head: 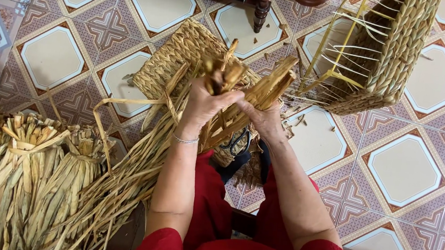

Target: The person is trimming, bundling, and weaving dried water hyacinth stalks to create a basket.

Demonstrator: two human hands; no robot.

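The bundle of dried tan straw strands [247, 97] is held above the flat woven straw mat [180, 55], over the patterned floor tiles [409, 164]. The left hand [205, 101] is closed around its twisted end, and the right hand [263, 121] grips the strands just beside, probably with curled fingers.

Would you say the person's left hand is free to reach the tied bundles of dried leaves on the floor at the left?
Probably not at once: the left hand is gripping the dried strands together with the right hand. The bundles lie unobstructed beside that arm, so only the grip is in the way.
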